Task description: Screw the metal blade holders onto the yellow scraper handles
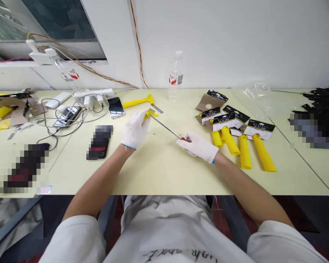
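Note:
My left hand, in a white knit glove, is closed around a yellow plastic scraper; most of its handle is hidden by the glove. My right hand, gloved the same way, grips a screwdriver by its red handle. The long metal shaft slants up and left, its tip at the scraper's head. Just beyond, a flat metal blade with holes lies on the table beside another yellow scraper. Several yellow scrapers with black and white cards lie to the right of my right hand.
A plastic bottle stands by the wall. Phones, a power strip and tangled cables fill the left side. A clear plastic bag and a black pile lie at right. More yellow pieces are at far left.

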`<state>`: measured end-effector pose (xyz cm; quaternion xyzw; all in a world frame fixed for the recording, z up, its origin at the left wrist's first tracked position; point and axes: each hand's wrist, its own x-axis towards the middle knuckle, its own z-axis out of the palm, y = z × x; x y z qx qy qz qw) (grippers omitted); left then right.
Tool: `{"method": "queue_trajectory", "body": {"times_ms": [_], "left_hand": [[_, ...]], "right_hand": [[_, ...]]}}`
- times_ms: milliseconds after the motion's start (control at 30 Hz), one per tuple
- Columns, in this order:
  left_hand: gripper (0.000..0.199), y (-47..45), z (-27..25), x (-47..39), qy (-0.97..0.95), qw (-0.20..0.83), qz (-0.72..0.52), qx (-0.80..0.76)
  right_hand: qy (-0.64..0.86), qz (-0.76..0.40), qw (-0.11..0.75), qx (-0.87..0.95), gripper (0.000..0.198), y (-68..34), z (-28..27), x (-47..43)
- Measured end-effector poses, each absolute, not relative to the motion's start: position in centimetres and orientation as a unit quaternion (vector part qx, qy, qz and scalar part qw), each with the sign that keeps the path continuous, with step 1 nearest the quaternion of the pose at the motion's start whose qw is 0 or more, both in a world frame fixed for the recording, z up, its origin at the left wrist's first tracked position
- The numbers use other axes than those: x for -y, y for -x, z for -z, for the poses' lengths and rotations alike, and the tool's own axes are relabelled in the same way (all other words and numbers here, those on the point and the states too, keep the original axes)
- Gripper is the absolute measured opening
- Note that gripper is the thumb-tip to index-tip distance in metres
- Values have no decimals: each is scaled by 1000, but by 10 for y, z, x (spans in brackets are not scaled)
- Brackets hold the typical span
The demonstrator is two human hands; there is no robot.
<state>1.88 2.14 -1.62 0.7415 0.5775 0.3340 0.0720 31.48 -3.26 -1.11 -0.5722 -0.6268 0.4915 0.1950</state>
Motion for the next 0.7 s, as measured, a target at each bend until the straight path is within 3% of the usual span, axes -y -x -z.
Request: {"method": "queue_trajectory", "body": {"times_ms": [167, 367, 500, 700], "left_hand": [[35, -20, 16, -21, -741, 86, -329, -579], [32, -21, 14, -20, -737, 71, -335, -583], [31, -21, 15, -20, -740, 68, -332, -581], [31, -20, 16, -20, -738, 67, -331, -584]], "right_hand": [[513, -587, 184, 599, 58, -317, 11, 30], [534, -553, 183, 613, 43, -318, 17, 29], [509, -598, 189, 590, 58, -316, 19, 30], [542, -535, 161, 628, 55, -314, 8, 35]]}}
